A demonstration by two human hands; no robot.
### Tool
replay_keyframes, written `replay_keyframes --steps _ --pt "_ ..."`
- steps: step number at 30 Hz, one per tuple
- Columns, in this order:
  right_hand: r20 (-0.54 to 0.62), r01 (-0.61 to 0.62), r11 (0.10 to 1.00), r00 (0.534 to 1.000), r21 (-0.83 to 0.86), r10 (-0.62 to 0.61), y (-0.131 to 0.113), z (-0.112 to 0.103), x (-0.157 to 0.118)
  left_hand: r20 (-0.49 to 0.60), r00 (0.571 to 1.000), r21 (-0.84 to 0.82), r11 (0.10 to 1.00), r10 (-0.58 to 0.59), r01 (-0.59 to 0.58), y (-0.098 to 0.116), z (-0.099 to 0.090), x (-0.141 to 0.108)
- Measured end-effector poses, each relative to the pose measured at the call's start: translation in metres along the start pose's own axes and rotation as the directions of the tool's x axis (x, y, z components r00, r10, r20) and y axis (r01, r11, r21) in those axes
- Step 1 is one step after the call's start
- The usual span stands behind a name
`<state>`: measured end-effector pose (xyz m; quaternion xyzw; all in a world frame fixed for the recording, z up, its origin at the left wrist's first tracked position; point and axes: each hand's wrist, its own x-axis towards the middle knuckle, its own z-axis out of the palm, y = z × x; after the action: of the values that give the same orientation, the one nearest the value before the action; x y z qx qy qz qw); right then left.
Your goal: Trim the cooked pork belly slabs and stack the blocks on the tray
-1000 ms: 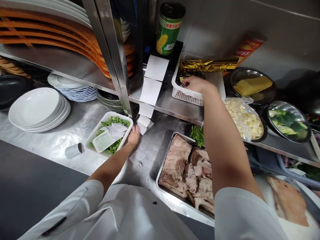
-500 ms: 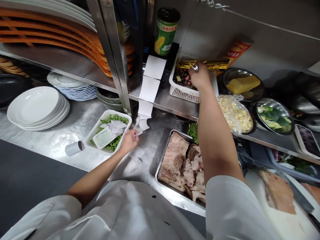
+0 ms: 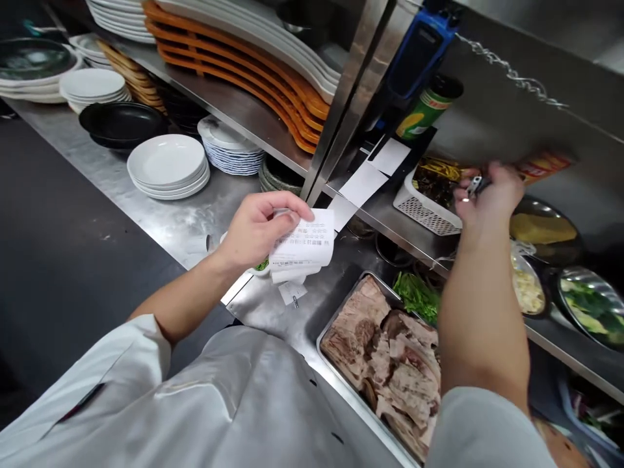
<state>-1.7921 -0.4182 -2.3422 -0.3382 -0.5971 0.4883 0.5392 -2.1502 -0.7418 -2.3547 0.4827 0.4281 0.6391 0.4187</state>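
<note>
My left hand [image 3: 260,227] is closed on a printed order slip [image 3: 307,237], thumb and fingers pinching its left side. The paper curls over at the bottom, and more paper shows beneath. On the steel counter below lies another paper slip [image 3: 287,291] with a metal clip [image 3: 295,301] on it. My right hand [image 3: 492,192], a little blurred, is raised over the right end of a white perforated basket [image 3: 424,209]. Its fingers close on a small shiny metal piece [image 3: 474,187] that looks like a clip. A strip of white paper [image 3: 363,185] hangs over the shelf edge.
A metal tray of cooked meat [image 3: 363,312] stands in front of me, with leafy greens [image 3: 416,298] behind it. White plates [image 3: 166,162] are stacked on the left. A steel post [image 3: 348,91] rises from the shelf. Bowls of vegetables [image 3: 592,302] stand right.
My left hand has lifted the slip from beside the greens container, up towards me. My right hand has moved off the basket's middle to its right end. The view has turned left.
</note>
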Motion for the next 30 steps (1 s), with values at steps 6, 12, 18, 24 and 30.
replay_keyframes --steps 6,12,18,24,30 --pt "0.101 -0.139 0.975 0.987 0.175 0.123 -0.008 0.095 -0.166 0.033 0.998 -0.088 0.994 -0.057 0.059 0.002 -0.003 -0.011" --pt "0.379 -0.768 0.639 0.601 0.033 0.703 0.057 0.15 -0.299 0.087 0.996 -0.07 0.997 -0.034 0.04 -0.011 0.003 -0.015" --pt "0.374 -0.793 0.599 0.591 0.11 0.714 0.083 0.171 -0.362 -0.002 0.995 0.016 0.994 0.104 -0.104 -0.025 0.007 -0.016" --pt "0.305 -0.747 0.641 0.66 0.175 0.686 0.055 0.162 -0.371 -0.042 0.976 0.239 0.95 0.215 -0.199 -0.028 0.005 -0.02" --pt "0.325 -0.691 0.694 0.716 0.204 0.617 0.047 0.17 -0.368 0.005 0.969 0.345 0.909 0.248 -0.235 -0.037 0.003 -0.026"
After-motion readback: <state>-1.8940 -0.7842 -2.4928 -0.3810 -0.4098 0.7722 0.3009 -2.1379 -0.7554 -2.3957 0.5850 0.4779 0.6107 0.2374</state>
